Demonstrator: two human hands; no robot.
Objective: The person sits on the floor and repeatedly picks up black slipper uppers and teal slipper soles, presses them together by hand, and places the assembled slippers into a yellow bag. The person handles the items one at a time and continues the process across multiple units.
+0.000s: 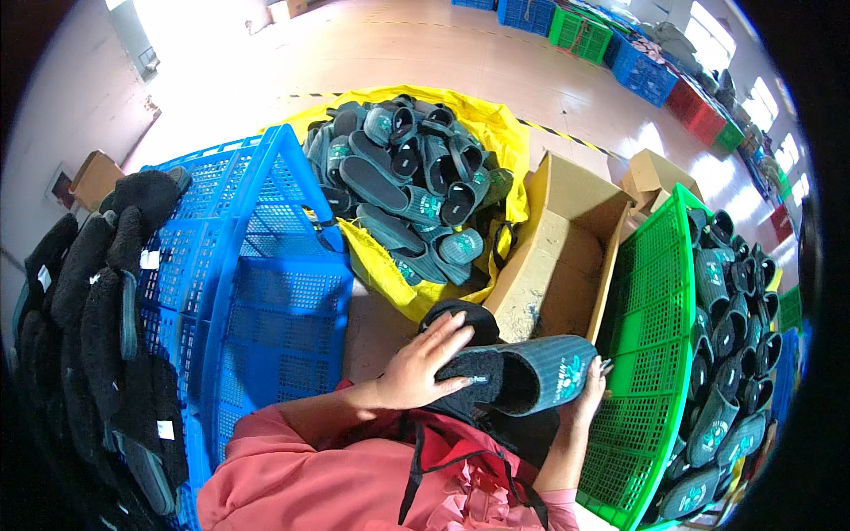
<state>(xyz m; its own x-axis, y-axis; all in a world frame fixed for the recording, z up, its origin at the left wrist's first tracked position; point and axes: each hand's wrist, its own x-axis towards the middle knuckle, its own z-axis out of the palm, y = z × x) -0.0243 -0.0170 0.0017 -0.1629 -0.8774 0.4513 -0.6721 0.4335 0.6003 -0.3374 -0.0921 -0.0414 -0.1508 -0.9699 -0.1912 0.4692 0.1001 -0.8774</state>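
A dark grey-green ribbed slipper [547, 376] with a pale print on its upper lies across my lap, toe to the right. My right hand [584, 396] is closed around its toe end; a small shiny metal piece shows by the fingertips, too small to name. My left hand [425, 367] rests at the heel end, fingers stretched out and thumb on the dark fuzzy insole. Just beyond those fingers is another dark, rounded piece [469, 320], partly covered by the left hand.
A heap of slippers [407, 177] lies on a yellow sheet [509, 133] ahead. Beside it stand an open cardboard box [567, 248] and a green crate [651, 354] of slippers. At left is a blue crate [283, 310], with black fuzzy slippers [97, 292] beyond it.
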